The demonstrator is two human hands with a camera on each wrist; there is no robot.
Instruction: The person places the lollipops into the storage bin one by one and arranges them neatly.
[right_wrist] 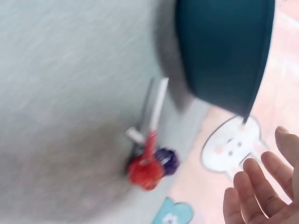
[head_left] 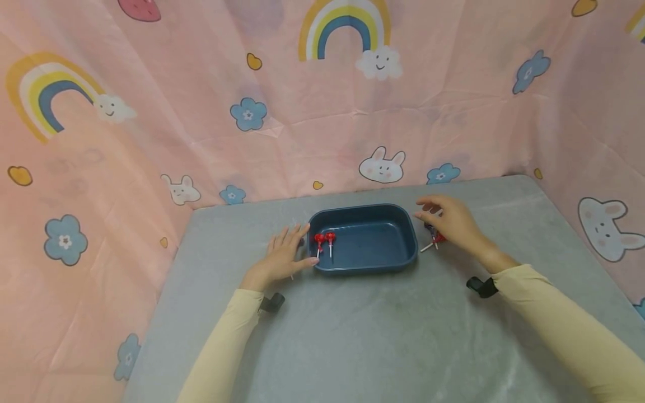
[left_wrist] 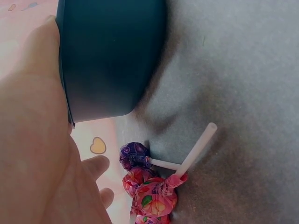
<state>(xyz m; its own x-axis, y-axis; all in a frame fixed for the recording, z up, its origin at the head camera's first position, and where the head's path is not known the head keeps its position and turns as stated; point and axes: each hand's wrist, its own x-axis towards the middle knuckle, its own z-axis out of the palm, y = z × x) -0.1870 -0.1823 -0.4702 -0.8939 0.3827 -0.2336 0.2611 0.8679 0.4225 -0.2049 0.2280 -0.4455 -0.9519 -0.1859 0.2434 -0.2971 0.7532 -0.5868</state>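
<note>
in the head view, a dark blue tray (head_left: 373, 243) sits at the centre of the frame on a grey table (head_left: 353, 341). two red lollipops (head_left: 330, 237) lie side by side at the tray's left end, white sticks toward the bottom of the frame. the left hand (head_left: 279, 254), left of centre, has its fingers extended and loosely spread, with index fingertip and thumb at the tray's left rim. the right hand (head_left: 453, 224), right of centre, hovers with fingers slightly bent above a small group of lollipops (head_left: 439, 238) beside the tray. a pink cloth (head_left: 312, 117) printed with rainbows and rabbits fills the upper frame.

in the left wrist view, the tray's outer wall takes the upper middle, the hand fills the left side with its thumb against the tray's edge, and a purple lollipop (left_wrist: 134, 155) lies with pinkish-red lollipops (left_wrist: 154, 198) at lower centre.

in the right wrist view, a red lollipop (right_wrist: 145, 172) and a dark purple one, both blurred, touch at lower centre; relaxed, empty fingers show at lower right, the tray at upper right.
</note>
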